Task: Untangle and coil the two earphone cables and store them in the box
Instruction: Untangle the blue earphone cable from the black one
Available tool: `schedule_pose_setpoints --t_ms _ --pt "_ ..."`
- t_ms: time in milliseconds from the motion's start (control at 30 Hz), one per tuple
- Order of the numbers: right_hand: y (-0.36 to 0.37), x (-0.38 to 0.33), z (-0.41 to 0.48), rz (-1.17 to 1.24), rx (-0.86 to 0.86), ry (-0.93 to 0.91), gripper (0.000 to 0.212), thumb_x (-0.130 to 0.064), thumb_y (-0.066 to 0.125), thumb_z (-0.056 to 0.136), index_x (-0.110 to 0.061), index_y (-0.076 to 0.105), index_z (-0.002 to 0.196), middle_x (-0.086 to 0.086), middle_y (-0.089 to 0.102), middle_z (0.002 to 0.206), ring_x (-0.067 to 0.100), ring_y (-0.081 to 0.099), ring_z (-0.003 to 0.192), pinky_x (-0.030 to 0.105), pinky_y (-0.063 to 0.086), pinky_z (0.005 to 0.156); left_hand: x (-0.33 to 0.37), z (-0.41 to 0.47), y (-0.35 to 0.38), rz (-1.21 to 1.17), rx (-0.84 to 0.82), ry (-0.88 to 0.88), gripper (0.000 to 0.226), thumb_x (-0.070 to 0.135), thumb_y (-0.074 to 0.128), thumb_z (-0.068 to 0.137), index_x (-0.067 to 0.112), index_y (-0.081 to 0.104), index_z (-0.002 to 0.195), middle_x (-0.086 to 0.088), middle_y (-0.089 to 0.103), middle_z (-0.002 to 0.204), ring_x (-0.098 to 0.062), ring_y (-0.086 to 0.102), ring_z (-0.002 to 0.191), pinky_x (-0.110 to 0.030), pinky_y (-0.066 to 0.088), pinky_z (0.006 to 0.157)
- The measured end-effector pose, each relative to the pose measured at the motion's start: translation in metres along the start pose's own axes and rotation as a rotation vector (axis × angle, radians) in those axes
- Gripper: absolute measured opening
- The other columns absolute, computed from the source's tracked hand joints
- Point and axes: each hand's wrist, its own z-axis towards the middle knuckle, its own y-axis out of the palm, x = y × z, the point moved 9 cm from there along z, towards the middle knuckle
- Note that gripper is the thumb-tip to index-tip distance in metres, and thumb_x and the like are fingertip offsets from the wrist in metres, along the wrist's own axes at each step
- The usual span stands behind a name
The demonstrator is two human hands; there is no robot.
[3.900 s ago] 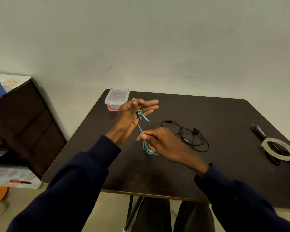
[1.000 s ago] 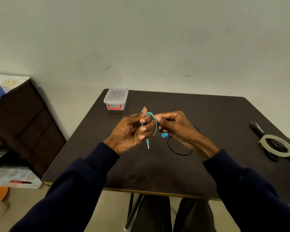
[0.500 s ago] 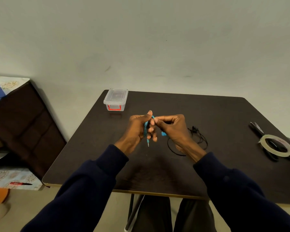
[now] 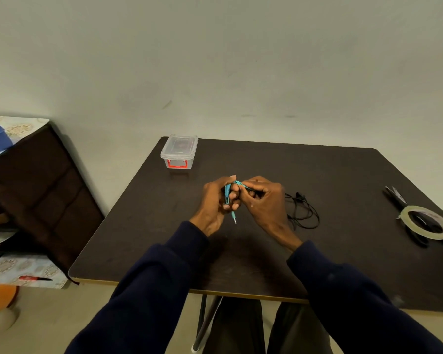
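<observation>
Nearest, two hands meet above the table [image 4: 138, 238]: the left hand [image 4: 214, 203] grips the one blue earphone cable [image 4: 227, 193] looped round its curled fingers, plug dangling, and the right hand [image 4: 265, 203] pinches a strand of it. One black earphone cable [image 4: 308, 215] lies loose just beside the right hand. Farther back, one lidded box [image 4: 179, 150] sits at the table's far-left corner.

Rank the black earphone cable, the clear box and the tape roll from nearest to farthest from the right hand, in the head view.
1. Black earphone cable, just right of the right hand.
2. Clear box, back left corner.
3. Tape roll, far right edge.
</observation>
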Motion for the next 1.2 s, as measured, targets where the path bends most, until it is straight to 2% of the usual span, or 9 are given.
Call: schedule_pose_setpoints --t_ms 100,300,433,567,733,833,1000,1100,1200 --pt "-0.001 0.004 0.000 0.003 -0.050 0.034 0.012 -0.008 0.075 0.088 -0.007 0.079 0.099 0.005 0.071 0.077 0.015 0.065 0.067 0.034 0.056 0.056 -0.006 0.000 0.002 -0.055 -0.104 -0.039 0.031 0.024 0.054 0.100 0.008 0.062 0.074 -0.002 0.052 0.062 -0.006 0.040 0.043 -0.018 0.037 0.049" --pt "-0.007 0.006 0.006 0.008 -0.140 0.050 0.013 -0.009 0.074 0.089 -0.010 0.079 0.101 0.002 0.073 0.079 0.015 0.066 0.067 0.036 0.057 0.058 0.003 -0.007 0.008 0.027 -0.128 -0.024 0.034 0.026 0.053 0.103 0.003 0.062 0.081 -0.005 0.057 0.067 -0.010 0.054 0.052 -0.016 0.048 0.052" --pt "-0.007 0.006 0.007 -0.002 -0.143 0.038 0.013 -0.010 0.074 0.089 -0.010 0.079 0.102 0.002 0.073 0.081 0.017 0.067 0.070 0.039 0.057 0.059 0.007 -0.005 0.007 0.105 -0.024 0.022 0.036 0.026 0.057 0.102 0.004 0.063 0.074 -0.006 0.058 0.065 -0.012 0.056 0.052 -0.019 0.049 0.051" --pt "-0.008 0.005 0.008 -0.049 -0.132 0.018 0.014 -0.008 0.074 0.088 -0.009 0.079 0.101 0.002 0.073 0.081 0.013 0.066 0.069 0.033 0.057 0.059 0.000 -0.002 0.003 0.053 0.110 0.013 0.038 0.022 0.059 0.100 0.004 0.061 0.068 -0.004 0.056 0.057 -0.011 0.052 0.044 -0.018 0.044 0.043" --pt "-0.009 -0.003 0.006 -0.132 -0.130 -0.063 0.014 -0.005 0.074 0.087 -0.007 0.079 0.100 0.003 0.071 0.082 0.008 0.065 0.069 0.023 0.055 0.060 -0.008 -0.001 0.006 -0.052 0.097 -0.053 0.035 0.018 0.057 0.100 0.004 0.058 0.067 -0.004 0.053 0.057 -0.009 0.049 0.041 -0.018 0.038 0.042" --pt "-0.009 -0.008 0.006 -0.166 -0.104 -0.106 0.013 -0.004 0.075 0.086 -0.007 0.078 0.098 0.005 0.072 0.083 0.011 0.066 0.071 0.026 0.056 0.061 -0.010 -0.002 0.005 -0.108 0.084 -0.066 0.033 0.016 0.061 0.097 0.004 0.060 0.067 -0.004 0.055 0.057 -0.008 0.050 0.041 -0.018 0.042 0.044" --pt "-0.009 -0.006 0.005 -0.133 -0.124 -0.089 0.015 -0.007 0.076 0.086 -0.008 0.078 0.101 0.002 0.071 0.081 0.009 0.064 0.069 0.026 0.056 0.059 -0.012 -0.003 0.005 -0.175 0.026 -0.108 0.024 0.017 0.066 0.095 0.001 0.063 0.077 -0.008 0.060 0.067 -0.010 0.056 0.049 -0.020 0.051 0.053" --pt "-0.010 -0.001 0.008 -0.133 -0.127 -0.063 0.016 -0.007 0.077 0.085 -0.010 0.078 0.100 0.000 0.070 0.078 0.010 0.063 0.065 0.027 0.055 0.056 -0.015 0.000 0.004 -0.157 0.036 -0.103 0.024 0.020 0.067 0.095 -0.002 0.067 0.085 -0.009 0.063 0.071 -0.010 0.058 0.052 -0.018 0.053 0.056" --pt "-0.011 0.005 0.008 -0.140 -0.159 -0.038 0.016 -0.008 0.078 0.085 -0.011 0.078 0.101 -0.001 0.070 0.078 0.008 0.062 0.063 0.027 0.055 0.055 -0.011 0.001 0.003 -0.039 0.065 -0.068 0.026 0.023 0.065 0.096 -0.001 0.070 0.088 -0.009 0.066 0.072 -0.009 0.061 0.055 -0.018 0.055 0.057"
